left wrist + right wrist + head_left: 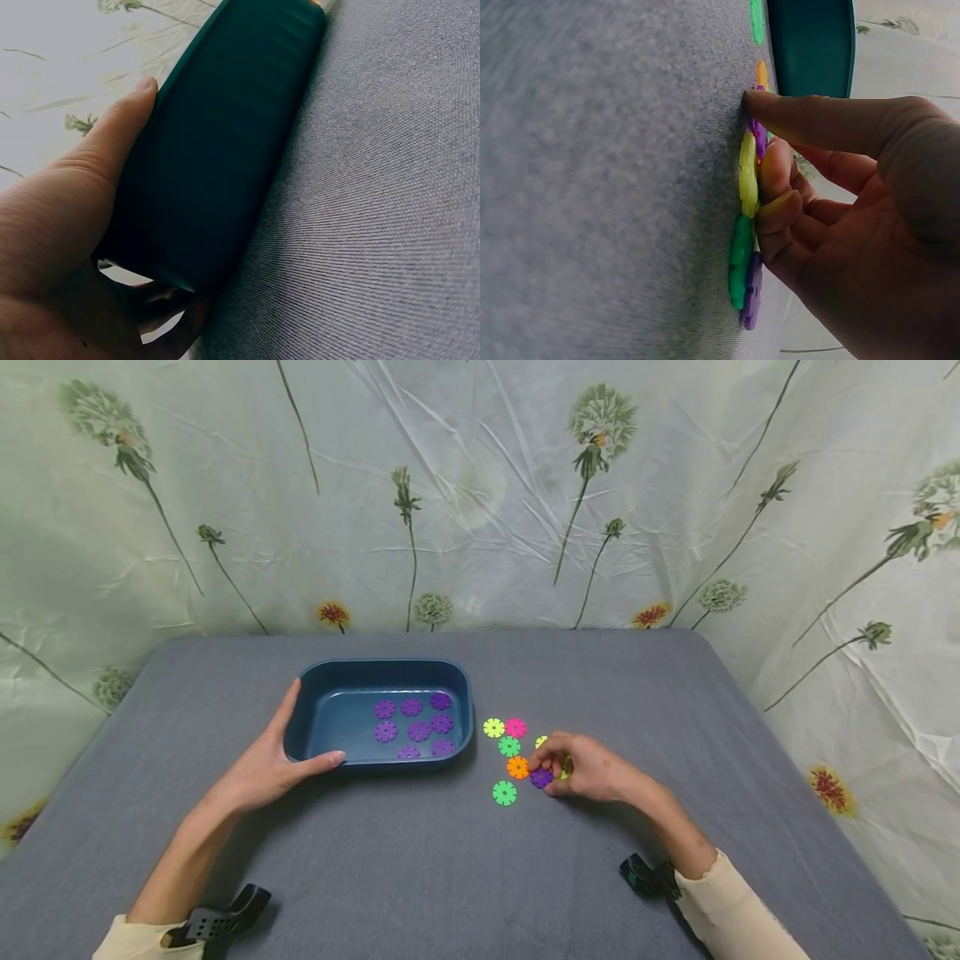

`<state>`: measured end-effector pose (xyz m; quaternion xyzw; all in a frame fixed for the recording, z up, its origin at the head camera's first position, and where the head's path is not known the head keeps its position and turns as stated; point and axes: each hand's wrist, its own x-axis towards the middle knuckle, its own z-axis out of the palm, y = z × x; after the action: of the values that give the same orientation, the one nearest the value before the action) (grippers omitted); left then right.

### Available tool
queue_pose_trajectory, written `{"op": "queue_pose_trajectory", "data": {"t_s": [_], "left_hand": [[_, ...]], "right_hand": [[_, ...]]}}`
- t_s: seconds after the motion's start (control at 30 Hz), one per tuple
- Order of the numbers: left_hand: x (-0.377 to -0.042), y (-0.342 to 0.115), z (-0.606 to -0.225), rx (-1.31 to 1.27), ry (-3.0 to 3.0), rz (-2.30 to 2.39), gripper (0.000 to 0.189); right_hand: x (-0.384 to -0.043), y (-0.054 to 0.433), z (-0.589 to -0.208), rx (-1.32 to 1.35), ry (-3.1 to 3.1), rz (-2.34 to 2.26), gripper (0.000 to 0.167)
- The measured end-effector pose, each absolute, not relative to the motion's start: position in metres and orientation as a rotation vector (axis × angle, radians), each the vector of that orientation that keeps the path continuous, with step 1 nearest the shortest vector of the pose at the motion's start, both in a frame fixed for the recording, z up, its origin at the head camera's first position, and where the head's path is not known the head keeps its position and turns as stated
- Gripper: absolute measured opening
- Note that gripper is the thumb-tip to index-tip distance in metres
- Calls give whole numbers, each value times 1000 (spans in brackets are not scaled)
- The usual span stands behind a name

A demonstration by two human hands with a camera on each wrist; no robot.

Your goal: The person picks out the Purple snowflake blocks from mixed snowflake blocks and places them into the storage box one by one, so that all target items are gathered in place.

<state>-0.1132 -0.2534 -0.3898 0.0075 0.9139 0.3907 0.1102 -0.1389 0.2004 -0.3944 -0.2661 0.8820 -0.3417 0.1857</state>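
My left hand [262, 770] holds the left end of a deep blue plastic tray [330, 722], its thumb along the near side and its fingers around the end. Inside the tray, mostly toward its right, lie several purple notched discs [418, 731], shaped like snowflake building pieces. To the right of the tray, my right hand [592, 768] pinches a purple notched disc [541, 778] at the tabletop between thumb and fingers. Beneath this hand, a yellow disc [748, 176], a green disc [739, 262] and another purple disc [753, 292] show in the right wrist view.
Between tray and right hand lie loose discs: a yellow one [493, 727], a pink one [515, 727], an orange one [517, 767] and green ones [505, 793]. Grey cloth [420, 868] covers the table. A flower-printed curtain [480, 527] hangs behind it.
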Motion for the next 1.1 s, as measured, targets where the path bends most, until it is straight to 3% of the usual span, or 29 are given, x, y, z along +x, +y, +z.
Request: {"op": "queue_pose_trajectory", "data": {"t_s": [0.37, 1.1], "left_hand": [[-113, -252, -389, 36, 2690, 1165, 130], [-113, -252, -390, 26, 2695, 1174, 129]], "right_hand": [[-141, 200, -395, -704, 2511, -947, 35], [-141, 200, -396, -730, 2496, -999, 27]]}}
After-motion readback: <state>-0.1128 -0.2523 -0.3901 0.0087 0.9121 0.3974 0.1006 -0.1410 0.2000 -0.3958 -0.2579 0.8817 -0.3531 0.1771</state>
